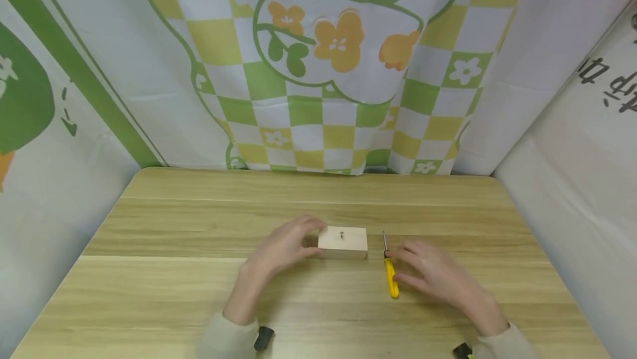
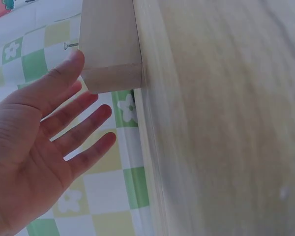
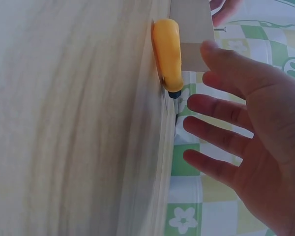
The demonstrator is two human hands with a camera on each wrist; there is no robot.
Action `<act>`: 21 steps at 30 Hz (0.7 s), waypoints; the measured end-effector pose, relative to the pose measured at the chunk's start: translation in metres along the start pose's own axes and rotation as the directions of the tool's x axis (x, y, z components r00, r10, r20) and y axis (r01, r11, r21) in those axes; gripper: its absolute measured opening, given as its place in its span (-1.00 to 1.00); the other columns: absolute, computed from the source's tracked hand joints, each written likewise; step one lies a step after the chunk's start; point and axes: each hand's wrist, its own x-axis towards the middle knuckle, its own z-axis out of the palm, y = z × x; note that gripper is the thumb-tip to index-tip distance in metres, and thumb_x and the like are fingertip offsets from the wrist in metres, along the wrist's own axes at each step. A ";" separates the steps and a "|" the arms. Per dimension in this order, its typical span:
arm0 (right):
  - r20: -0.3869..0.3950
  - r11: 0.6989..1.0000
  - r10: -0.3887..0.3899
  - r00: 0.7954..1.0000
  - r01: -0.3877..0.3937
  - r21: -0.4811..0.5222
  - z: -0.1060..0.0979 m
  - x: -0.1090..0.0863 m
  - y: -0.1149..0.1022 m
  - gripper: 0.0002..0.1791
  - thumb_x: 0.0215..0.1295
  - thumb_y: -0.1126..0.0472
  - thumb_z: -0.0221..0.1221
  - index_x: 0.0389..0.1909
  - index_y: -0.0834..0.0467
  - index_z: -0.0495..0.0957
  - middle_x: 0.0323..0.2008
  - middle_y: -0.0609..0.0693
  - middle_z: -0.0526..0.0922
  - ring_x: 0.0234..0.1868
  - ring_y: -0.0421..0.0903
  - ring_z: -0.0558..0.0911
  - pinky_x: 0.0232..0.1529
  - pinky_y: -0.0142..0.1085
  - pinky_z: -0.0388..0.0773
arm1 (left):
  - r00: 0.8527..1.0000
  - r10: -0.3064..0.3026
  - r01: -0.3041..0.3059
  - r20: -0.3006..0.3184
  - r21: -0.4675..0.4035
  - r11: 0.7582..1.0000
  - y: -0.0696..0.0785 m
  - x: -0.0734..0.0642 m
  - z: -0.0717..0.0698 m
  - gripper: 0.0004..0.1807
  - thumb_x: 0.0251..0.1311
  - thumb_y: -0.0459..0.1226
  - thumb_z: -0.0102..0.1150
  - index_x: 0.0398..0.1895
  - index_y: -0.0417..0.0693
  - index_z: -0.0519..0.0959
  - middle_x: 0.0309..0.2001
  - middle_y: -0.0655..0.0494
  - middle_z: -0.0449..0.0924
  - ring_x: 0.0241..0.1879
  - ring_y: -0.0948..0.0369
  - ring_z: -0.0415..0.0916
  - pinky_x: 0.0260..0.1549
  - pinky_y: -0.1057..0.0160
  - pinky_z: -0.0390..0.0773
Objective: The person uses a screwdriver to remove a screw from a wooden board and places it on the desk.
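A pale wooden block (image 1: 343, 244) lies on the table with a small screw (image 2: 71, 45) standing up from its top face. At the block's left end is my left hand (image 1: 278, 252), fingers spread and loosely bent; whether the thumb (image 2: 71, 64) touches the wood I cannot tell. To the right of the block lies a screwdriver (image 1: 391, 279) with a yellow handle, its metal shaft pointing away from me. My right hand (image 1: 433, 271) hovers beside it, and a gap shows between the fingers and the handle (image 3: 168, 56) in the right wrist view.
The wood-grain table (image 1: 164, 298) stretches out around the block and screwdriver. Behind it hangs a checked, flower-printed curtain (image 1: 306, 110). White printed cloth walls (image 1: 587, 193) stand along both sides.
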 end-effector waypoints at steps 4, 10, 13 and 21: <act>0.030 1.000 0.002 1.000 -0.003 0.005 0.000 -0.001 -0.001 -0.53 0.26 -0.09 0.30 0.13 0.01 0.61 -0.05 -0.17 0.61 -0.08 -0.23 0.60 -0.03 -0.20 0.64 | 1.000 -0.008 0.008 0.008 0.007 1.000 0.001 0.001 0.001 -0.38 0.09 -0.15 0.43 0.27 -0.01 0.52 0.28 0.09 0.50 0.28 0.08 0.46 0.30 0.00 0.43; 0.072 1.000 -0.003 0.997 0.000 0.029 0.000 -0.004 -0.004 -0.45 0.17 -0.16 0.34 0.16 -0.04 0.60 -0.04 -0.21 0.59 -0.06 -0.28 0.57 -0.01 -0.24 0.63 | 0.999 -0.023 0.023 0.023 0.003 1.000 0.004 0.003 0.002 -0.38 0.11 -0.23 0.43 0.28 -0.04 0.51 0.27 0.08 0.49 0.25 0.07 0.48 0.26 0.03 0.48; 0.088 0.999 -0.024 0.996 0.020 0.048 0.000 -0.004 -0.005 -0.40 0.10 -0.18 0.37 0.16 -0.05 0.60 -0.05 -0.22 0.57 -0.09 -0.31 0.54 -0.04 -0.28 0.62 | 0.999 -0.032 0.032 0.027 -0.002 0.999 0.006 0.004 0.002 -0.39 0.12 -0.28 0.42 0.29 -0.07 0.51 0.24 0.08 0.49 0.22 0.08 0.49 0.23 0.05 0.50; 0.085 0.990 -0.104 0.991 0.095 0.106 0.004 -0.005 -0.006 -0.50 0.05 -0.06 0.44 0.08 -0.16 0.66 -0.14 -0.24 0.50 -0.20 -0.37 0.40 -0.22 -0.42 0.50 | 0.997 -0.065 0.065 0.036 0.015 0.998 0.013 0.006 0.006 -0.37 0.12 -0.31 0.42 0.31 -0.12 0.48 0.14 0.06 0.49 0.05 0.12 0.52 0.02 0.13 0.57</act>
